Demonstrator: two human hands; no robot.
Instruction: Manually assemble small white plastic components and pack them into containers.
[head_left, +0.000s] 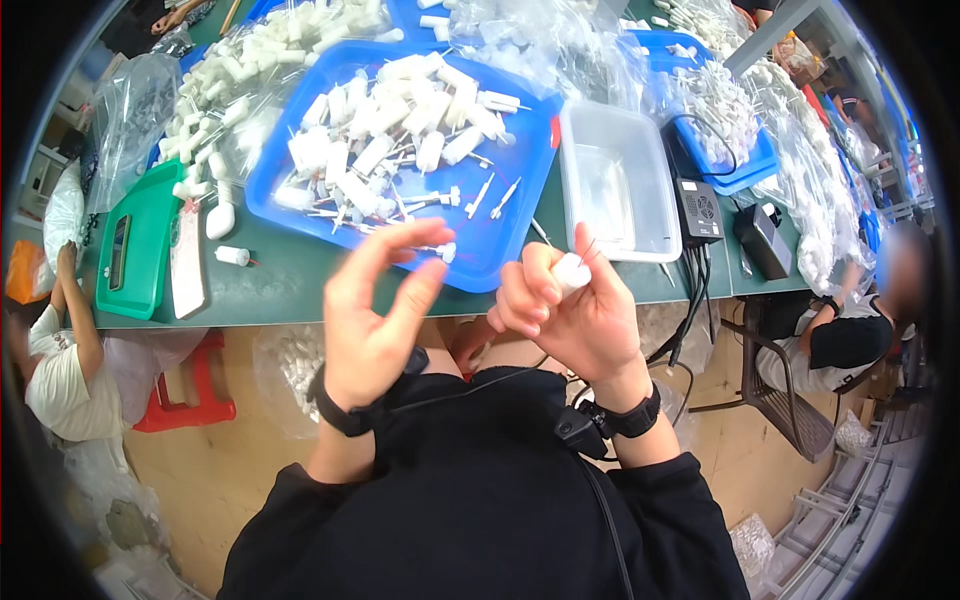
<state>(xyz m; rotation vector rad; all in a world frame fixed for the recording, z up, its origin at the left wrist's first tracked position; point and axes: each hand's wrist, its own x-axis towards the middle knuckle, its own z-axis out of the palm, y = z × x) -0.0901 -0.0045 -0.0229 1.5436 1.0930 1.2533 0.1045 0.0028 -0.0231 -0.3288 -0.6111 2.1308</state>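
Note:
My right hand (585, 310) is closed around a white plastic cylinder (571, 273), with thin reddish wires sticking up by the thumb. My left hand (375, 310), slightly blurred, hovers at the near edge of the blue tray (530, 190) with thumb and fingers apart. A small white piece (447, 252) shows between its thumb and fingertips; it seems to lie in the tray behind them. Heaped in that tray are many white cylinders (375, 155). Several thin white stems with metal pins (480, 195) lie loose at its right side.
Right of the tray stands a clear plastic bin (620, 240), then a black power box (700, 215) with cables. A green tray (145, 250), a pale phone (187, 260) and a lone cylinder (233, 256) lie left. Other people sit at both sides; a chair (790, 400) stands right.

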